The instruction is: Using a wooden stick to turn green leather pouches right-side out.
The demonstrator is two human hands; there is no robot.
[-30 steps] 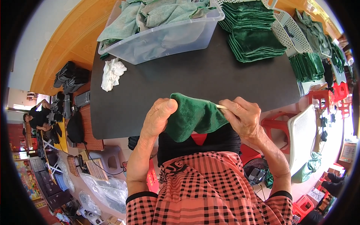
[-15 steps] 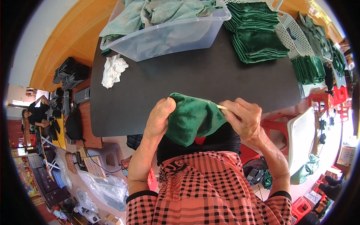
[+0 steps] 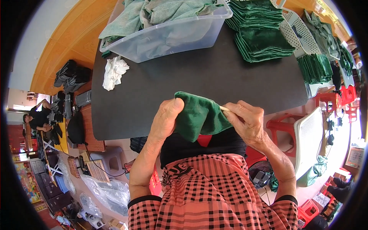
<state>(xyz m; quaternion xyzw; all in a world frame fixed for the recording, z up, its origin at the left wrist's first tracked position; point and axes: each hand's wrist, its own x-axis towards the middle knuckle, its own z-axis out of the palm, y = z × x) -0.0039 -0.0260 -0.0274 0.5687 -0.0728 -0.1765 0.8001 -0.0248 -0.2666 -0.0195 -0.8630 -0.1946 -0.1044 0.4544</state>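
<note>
A green velvet pouch (image 3: 197, 117) is held up just in front of my body, its lower part hanging loose. My left hand (image 3: 168, 115) is closed on the pouch's left side, thumb on top. With bent fingers, my right hand (image 3: 245, 118) pinches a pale, thin stick (image 3: 224, 109) at the pouch's right upper corner. Only a short length of the stick shows; whether its far end lies inside the fabric cannot be made out. The right fingers are also close to the velvet there.
The dark table (image 3: 153, 92) carries a clear plastic bin (image 3: 168, 40) of pale green cloth pieces, a crumpled white bundle (image 3: 115, 73) and stacked green pouches (image 3: 264, 44). Red stools (image 3: 285, 132) stand at the right. Another person (image 3: 38, 117) is at the far left.
Both hands and the pouch have shifted slightly; the left hand has moved a little right and up. The pouch's lower part is folded differently and hangs less low.
</note>
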